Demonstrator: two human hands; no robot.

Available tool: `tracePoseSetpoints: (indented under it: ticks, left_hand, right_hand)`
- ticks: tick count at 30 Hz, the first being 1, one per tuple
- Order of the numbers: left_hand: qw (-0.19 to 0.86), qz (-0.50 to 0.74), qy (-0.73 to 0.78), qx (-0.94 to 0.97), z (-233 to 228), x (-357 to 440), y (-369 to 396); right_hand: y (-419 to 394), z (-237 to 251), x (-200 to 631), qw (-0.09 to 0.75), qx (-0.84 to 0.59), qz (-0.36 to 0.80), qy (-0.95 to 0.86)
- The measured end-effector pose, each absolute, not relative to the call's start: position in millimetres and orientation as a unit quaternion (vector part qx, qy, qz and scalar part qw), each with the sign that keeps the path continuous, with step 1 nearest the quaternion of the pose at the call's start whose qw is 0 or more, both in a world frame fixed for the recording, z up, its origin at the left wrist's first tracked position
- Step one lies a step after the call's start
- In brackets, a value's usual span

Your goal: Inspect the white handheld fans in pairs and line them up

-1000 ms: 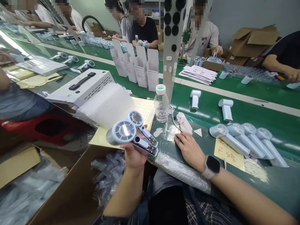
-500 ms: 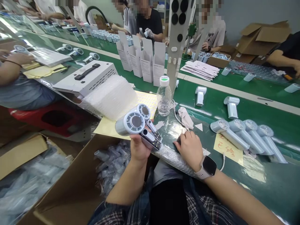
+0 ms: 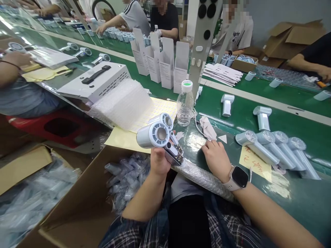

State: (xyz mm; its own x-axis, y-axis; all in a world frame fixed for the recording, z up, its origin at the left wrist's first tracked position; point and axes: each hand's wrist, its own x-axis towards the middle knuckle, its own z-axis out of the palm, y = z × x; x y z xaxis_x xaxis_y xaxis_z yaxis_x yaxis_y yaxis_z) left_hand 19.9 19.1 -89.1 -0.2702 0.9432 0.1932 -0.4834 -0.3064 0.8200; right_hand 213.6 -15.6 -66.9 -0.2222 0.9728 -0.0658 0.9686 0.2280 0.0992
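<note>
head view: one camera, looking down at the green tabletop [image 3: 284, 113]
landmark: water bottle [image 3: 185, 104], upright, green-white cap, at the near edge of the tabletop
left hand [image 3: 159, 161]: clenched around the handles of two handheld fans [image 3: 160, 135], raised off the tabletop, just near-left of the bottle
fans in hand: side by side, round heads up and facing the camera, handles down in the fist
right hand [image 3: 216, 158]: released, palm down, fingers resting flat on the clear mat [image 3: 192, 141] near-right of the bottle; grasps nothing
watch [image 3: 239, 177]: on the right wrist, dark face up
cloth [image 3: 208, 128]: crumpled, just right of the bottle, beyond the right fingertips
fan row [image 3: 278, 148]: four pale-blue fans lying side by side, well right of the bottle, heads pointing left
yellow note [image 3: 254, 162]: under the near end of that row
loose fans [image 3: 244, 110]: two standing on the belt, right and beyond the bottle
sticker sheet [image 3: 152, 112]: yellow, left of the bottle, bubble-wrap stack [image 3: 121, 103] lying on it
white cartons [image 3: 161, 62]: open, upright, behind the bottle
cardboard box [image 3: 85, 203]: near-left of the bottle, below the left hand, holds bagged fans
co-workers: seated across the belt and at far left, hands on their own work
</note>
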Motion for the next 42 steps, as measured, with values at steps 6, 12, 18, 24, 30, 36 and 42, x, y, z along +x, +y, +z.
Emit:
tracePoseSetpoints:
  ticks: [6, 12, 18, 24, 30, 36, 42]
  left_hand:
    - [0.481, 0.734, 0.341, 0.337, -87.9, 16.9, 21.6]
    - [0.565, 0.693, 0.313, 0.32, -83.6, 25.6, 16.9]
    - [0.717, 0.556, 0.256, 0.333, -73.5, 41.1, 7.8]
    - [0.771, 0.485, 0.212, 0.355, -73.4, 61.3, 0.5]
    - [0.767, 0.478, 0.22, 0.368, -71.9, 68.5, -4.7]
    - [0.766, 0.467, 0.231, 0.375, -73.2, 65.8, -6.2]
    - [0.752, 0.47, 0.24, 0.395, -72.5, 65.2, -5.4]
  right_hand:
    - [-15.5, -71.6, 215.3, 0.051, 0.58, 0.024, 0.813]
    - [3.9, -82.0, 219.6, -0.001, 0.603, 0.032, 0.797]
    - [-11.4, -46.7, 232.0, -0.11, 0.627, -0.044, 0.77]
    - [-59.5, 12.1, 224.6, -0.329, 0.536, -0.177, 0.757]
    - [-61.0, 6.3, 222.2, -0.353, 0.532, -0.102, 0.763]
    - [-61.5, 3.7, 223.3, -0.362, 0.516, -0.085, 0.772]
    - [-61.6, 2.0, 225.9, -0.341, 0.5, -0.06, 0.794]
